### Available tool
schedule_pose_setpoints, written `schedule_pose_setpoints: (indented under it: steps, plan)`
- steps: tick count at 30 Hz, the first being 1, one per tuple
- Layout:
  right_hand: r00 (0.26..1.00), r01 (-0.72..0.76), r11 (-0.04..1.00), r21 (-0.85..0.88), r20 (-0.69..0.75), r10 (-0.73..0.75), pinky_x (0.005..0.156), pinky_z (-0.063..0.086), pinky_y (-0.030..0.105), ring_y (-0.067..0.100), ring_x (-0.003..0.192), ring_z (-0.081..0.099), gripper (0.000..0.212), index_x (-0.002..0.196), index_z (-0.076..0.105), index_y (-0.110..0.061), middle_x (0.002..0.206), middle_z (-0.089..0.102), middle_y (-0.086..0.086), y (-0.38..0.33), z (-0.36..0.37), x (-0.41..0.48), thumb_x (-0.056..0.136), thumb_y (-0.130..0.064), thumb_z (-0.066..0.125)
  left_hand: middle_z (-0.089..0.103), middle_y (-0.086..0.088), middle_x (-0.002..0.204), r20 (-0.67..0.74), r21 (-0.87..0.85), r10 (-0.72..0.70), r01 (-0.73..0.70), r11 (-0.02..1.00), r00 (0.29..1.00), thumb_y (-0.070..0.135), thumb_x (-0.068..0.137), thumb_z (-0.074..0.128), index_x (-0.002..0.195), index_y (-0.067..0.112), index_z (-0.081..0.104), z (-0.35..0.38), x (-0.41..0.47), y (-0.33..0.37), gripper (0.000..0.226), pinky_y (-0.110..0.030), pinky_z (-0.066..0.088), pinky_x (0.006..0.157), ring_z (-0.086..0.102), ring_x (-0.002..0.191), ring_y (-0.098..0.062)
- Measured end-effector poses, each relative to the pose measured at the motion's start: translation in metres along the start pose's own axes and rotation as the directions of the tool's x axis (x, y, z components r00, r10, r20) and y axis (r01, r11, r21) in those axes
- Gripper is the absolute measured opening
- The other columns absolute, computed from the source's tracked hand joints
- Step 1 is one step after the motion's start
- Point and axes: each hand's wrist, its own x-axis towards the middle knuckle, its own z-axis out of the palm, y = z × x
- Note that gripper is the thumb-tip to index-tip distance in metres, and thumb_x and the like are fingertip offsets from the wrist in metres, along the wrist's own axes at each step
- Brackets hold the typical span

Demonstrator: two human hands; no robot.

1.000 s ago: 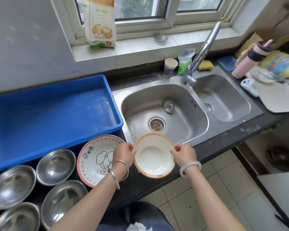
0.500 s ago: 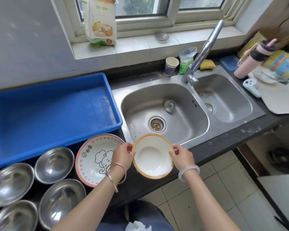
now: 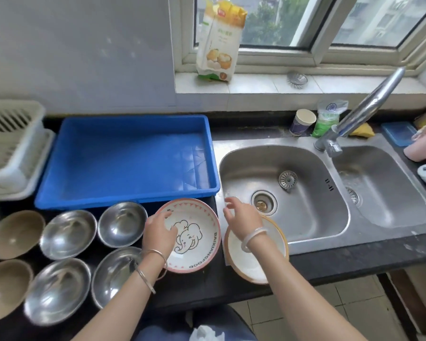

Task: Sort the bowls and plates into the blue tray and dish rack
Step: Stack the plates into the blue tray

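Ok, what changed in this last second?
Both hands let go of the orange-rimmed bowl, now set down on the counter edge beside the sink. The left hand moved left onto the elephant bowl; the right hand hovers open. Blue tray and steel bowls unmoved.

Black counter (image 3: 354, 258) with blue tray (image 3: 123, 199), dish rack (image 3: 12, 153), steel bowls (image 3: 68, 233), elephant plate (image 3: 194, 232).

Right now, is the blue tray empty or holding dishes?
Empty: the blue tray shows only its bare floor; the steel bowls stand outside it.
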Motion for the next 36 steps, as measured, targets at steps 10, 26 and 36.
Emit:
schedule_pose_setpoints:
  steps: [10, 26, 36]
  plan:
    - [0.953, 0.057, 0.978, -0.203, 0.303, 0.007, 0.064, 0.041, 0.029, 0.023, 0.076, 0.056, 0.023, 0.097, 0.066, -0.016, 0.095, 0.067, 0.008, -0.025, 0.030, 0.046, 0.089, -0.020, 0.045, 0.059, -0.017, 0.116, 0.084, -0.005, -0.187, 0.188, 0.982, 0.979, 0.006, 0.083, 0.053, 0.118, 0.007, 0.051, -0.011, 0.001, -0.020, 0.036, -0.038, 0.053, 0.080, 0.061, 0.099, -0.033]
    - [0.975, 0.042, 0.997, 0.070, 0.214, -0.056, 0.071, 0.060, 0.045, 0.033, 0.072, 0.071, 0.015, 0.085, 0.070, -0.015, 0.090, 0.071, 0.012, -0.056, -0.017, 0.053, 0.082, -0.010, 0.057, 0.073, -0.002, 0.091, -0.135, -0.438, -0.291, 0.206, 0.875, 0.947, 0.022, 0.079, 0.070, 0.084, 0.018, 0.069, -0.064, 0.019, -0.021, 0.007, -0.030, 0.055, 0.078, 0.067, 0.084, -0.018]
    - [0.986, -0.080, 0.941, 0.329, 0.162, 0.027, 0.060, 0.061, 0.036, 0.025, 0.057, 0.071, 0.012, 0.086, 0.065, -0.014, 0.073, 0.071, 0.011, -0.138, 0.002, 0.098, 0.085, -0.008, 0.055, 0.061, -0.013, 0.096, -0.037, -0.773, -0.375, 0.212, 0.598, 0.926, 0.007, 0.088, 0.055, 0.113, 0.003, 0.059, -0.120, 0.073, -0.031, 0.025, -0.036, 0.055, 0.064, 0.059, 0.081, -0.029]
